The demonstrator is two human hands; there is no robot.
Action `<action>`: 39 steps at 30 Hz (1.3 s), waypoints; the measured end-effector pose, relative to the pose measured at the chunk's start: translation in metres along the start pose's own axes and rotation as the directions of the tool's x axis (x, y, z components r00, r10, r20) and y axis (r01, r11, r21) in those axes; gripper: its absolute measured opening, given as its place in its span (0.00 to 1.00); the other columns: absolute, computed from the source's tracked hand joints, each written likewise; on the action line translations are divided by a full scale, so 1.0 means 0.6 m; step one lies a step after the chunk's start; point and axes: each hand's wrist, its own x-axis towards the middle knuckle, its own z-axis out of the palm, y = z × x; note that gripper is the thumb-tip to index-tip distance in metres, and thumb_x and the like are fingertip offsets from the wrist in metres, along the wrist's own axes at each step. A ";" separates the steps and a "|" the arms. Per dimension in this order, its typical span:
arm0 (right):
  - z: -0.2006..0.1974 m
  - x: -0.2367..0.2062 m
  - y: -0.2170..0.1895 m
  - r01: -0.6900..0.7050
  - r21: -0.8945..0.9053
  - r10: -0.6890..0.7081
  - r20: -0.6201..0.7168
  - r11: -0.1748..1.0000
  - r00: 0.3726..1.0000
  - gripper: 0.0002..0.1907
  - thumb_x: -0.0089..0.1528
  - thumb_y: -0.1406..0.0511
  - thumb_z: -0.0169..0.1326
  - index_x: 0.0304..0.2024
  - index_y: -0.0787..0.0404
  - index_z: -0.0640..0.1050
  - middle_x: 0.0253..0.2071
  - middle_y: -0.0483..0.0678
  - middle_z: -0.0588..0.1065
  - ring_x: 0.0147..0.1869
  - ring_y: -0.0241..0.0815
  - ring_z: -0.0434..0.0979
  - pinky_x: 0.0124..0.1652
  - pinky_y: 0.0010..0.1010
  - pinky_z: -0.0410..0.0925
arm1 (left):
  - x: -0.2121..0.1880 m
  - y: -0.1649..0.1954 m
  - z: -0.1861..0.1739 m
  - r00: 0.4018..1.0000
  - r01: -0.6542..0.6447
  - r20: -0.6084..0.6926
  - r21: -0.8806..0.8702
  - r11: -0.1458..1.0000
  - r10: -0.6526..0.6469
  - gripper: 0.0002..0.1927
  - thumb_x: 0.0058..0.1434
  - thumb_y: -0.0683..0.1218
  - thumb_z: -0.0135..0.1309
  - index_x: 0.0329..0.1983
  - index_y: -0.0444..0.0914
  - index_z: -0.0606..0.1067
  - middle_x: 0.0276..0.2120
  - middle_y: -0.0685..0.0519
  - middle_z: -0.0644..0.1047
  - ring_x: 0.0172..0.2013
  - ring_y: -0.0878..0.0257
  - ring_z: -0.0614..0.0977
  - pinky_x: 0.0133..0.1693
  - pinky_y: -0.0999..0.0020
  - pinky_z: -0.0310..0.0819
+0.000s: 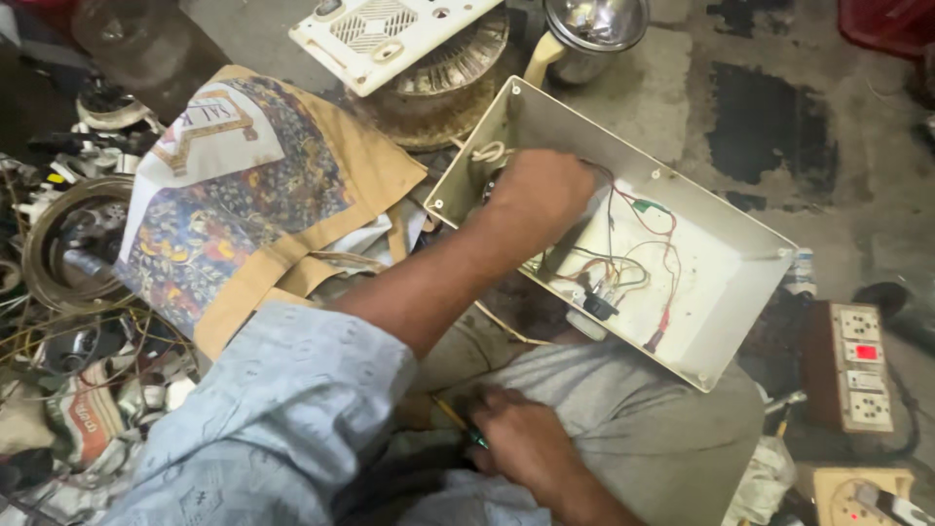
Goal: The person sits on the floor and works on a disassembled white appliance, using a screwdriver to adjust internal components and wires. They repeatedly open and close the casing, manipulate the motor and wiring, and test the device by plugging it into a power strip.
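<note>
Cream casing w/ red, green wires; floral tan bag; pale blue sleeve.

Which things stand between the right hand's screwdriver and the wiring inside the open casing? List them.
The left forearm crosses between them, its left hand already inside the cream casing beside the wires. The right hand holds the screwdriver low over the lap, below the casing's near wall.

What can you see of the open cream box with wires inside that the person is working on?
The cream box is a shallow rectangular casing, plastic or painted metal by its look, open on top and tilted across the person's lap. Red, green and pale wires run over its floor to a small dark part. The left hand reaches inside near one corner. Screw holes mark its rim corners.
</note>
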 end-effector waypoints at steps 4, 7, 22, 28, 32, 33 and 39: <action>-0.071 0.009 -0.025 -0.142 0.266 0.163 -0.056 0.953 0.985 0.26 0.53 0.54 0.67 0.50 0.59 0.80 0.46 0.57 0.77 0.47 0.56 0.78 0.41 0.43 0.72 | 0.020 0.002 0.015 0.996 -0.085 0.042 0.077 0.993 0.081 0.07 0.56 0.43 0.55 0.29 0.44 0.83 0.29 0.49 0.84 0.32 0.52 0.87 0.33 0.56 0.80; -0.172 -0.030 -0.037 -0.106 0.673 0.121 0.024 0.732 0.992 0.22 0.58 0.56 0.61 0.52 0.58 0.81 0.37 0.51 0.77 0.39 0.44 0.78 0.39 0.35 0.72 | 0.028 -0.004 0.022 0.990 -0.139 0.048 0.061 0.988 0.136 0.07 0.56 0.44 0.55 0.31 0.43 0.83 0.31 0.48 0.84 0.34 0.51 0.86 0.34 0.55 0.80; -0.226 -0.066 -0.049 0.632 0.023 -0.618 -0.182 0.775 0.764 0.12 0.63 0.63 0.53 0.47 0.60 0.78 0.37 0.44 0.74 0.42 0.40 0.77 0.43 0.32 0.70 | 0.011 -0.020 -0.001 0.979 0.162 0.162 -0.264 0.951 -0.122 0.10 0.50 0.46 0.59 0.32 0.35 0.82 0.33 0.38 0.81 0.39 0.42 0.84 0.44 0.49 0.79; -0.213 -0.057 -0.035 0.564 0.180 -0.534 -0.189 0.806 0.824 0.10 0.64 0.60 0.57 0.42 0.60 0.78 0.32 0.46 0.73 0.38 0.44 0.77 0.40 0.35 0.70 | 0.012 -0.023 -0.003 0.990 0.125 0.102 -0.315 0.941 -0.097 0.09 0.50 0.43 0.57 0.33 0.35 0.82 0.34 0.38 0.82 0.39 0.40 0.84 0.44 0.48 0.78; -0.194 -0.070 0.001 0.550 0.291 -0.514 -0.195 0.783 0.835 0.10 0.64 0.60 0.60 0.41 0.60 0.79 0.30 0.47 0.73 0.37 0.46 0.78 0.38 0.39 0.70 | 0.012 -0.024 -0.009 0.983 0.146 0.153 -0.290 0.946 -0.105 0.08 0.50 0.42 0.56 0.32 0.35 0.81 0.37 0.37 0.81 0.41 0.40 0.83 0.45 0.47 0.78; -0.186 -0.075 0.008 0.549 0.327 -0.520 -0.180 0.769 0.835 0.10 0.64 0.62 0.59 0.44 0.61 0.79 0.33 0.48 0.74 0.38 0.47 0.79 0.39 0.38 0.71 | 0.010 -0.026 -0.014 0.979 0.148 0.179 -0.267 0.952 -0.102 0.08 0.51 0.42 0.56 0.33 0.35 0.81 0.38 0.37 0.81 0.42 0.41 0.83 0.45 0.48 0.78; -0.168 -0.083 0.057 0.486 0.603 -0.534 -0.116 0.632 0.838 0.09 0.64 0.64 0.58 0.45 0.62 0.78 0.38 0.50 0.75 0.40 0.46 0.80 0.41 0.37 0.73 | -0.052 -0.078 -0.047 0.928 0.146 -0.291 -0.290 0.946 -0.232 0.08 0.61 0.40 0.53 0.43 0.36 0.76 0.38 0.42 0.79 0.41 0.44 0.81 0.46 0.48 0.73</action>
